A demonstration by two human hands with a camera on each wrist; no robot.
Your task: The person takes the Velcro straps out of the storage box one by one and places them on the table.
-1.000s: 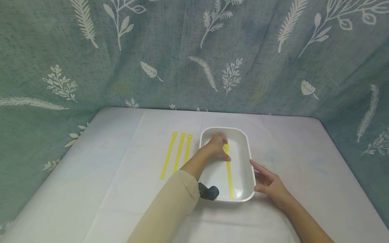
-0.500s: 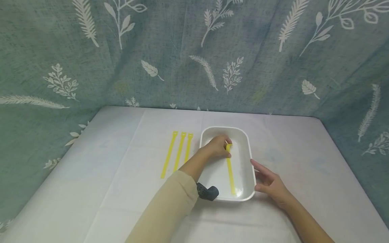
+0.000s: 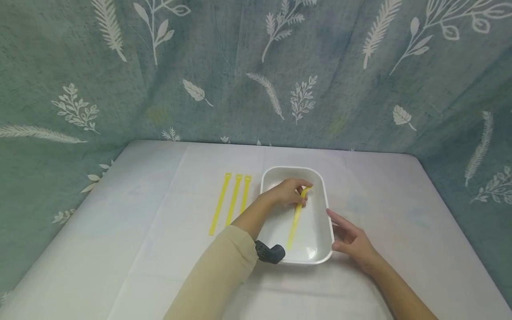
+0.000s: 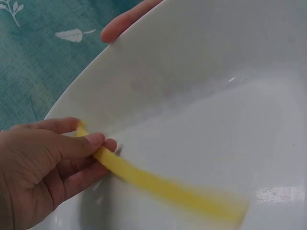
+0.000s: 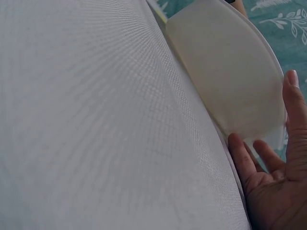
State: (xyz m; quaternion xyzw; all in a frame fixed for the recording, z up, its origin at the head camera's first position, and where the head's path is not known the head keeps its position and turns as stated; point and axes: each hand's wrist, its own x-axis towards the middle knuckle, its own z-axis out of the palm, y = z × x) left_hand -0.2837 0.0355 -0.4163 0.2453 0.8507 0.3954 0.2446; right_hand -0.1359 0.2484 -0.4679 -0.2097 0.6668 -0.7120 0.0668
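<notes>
Inside the white plastic tray (image 3: 316,231), my left hand (image 3: 286,193) pinches a yellow cable strap (image 3: 296,218) near its slotted head. The strap's free tail slants down toward the tray's near side. In the left wrist view the thumb and fingers clasp the strap (image 4: 129,172), whose tail is blurred. My right hand (image 3: 358,246) rests against the tray's right wall, fingers spread and lightly bent. From the right wrist, the fingertips touch the outside of the tray (image 5: 225,72), one of them low by the cloth. Left of the tray lie three more yellow straps (image 3: 234,195), partly hidden by the left arm.
A white cloth (image 3: 160,266) covers the table. Behind it hangs a green-blue curtain (image 3: 224,58) with white leaf prints. A dark device (image 3: 270,252) is worn at the left wrist, over the tray's near left corner.
My left hand has picked the strap up from the tray floor and shifted slightly right. The strap's tail has swung leftward. The right hand stays against the tray.
</notes>
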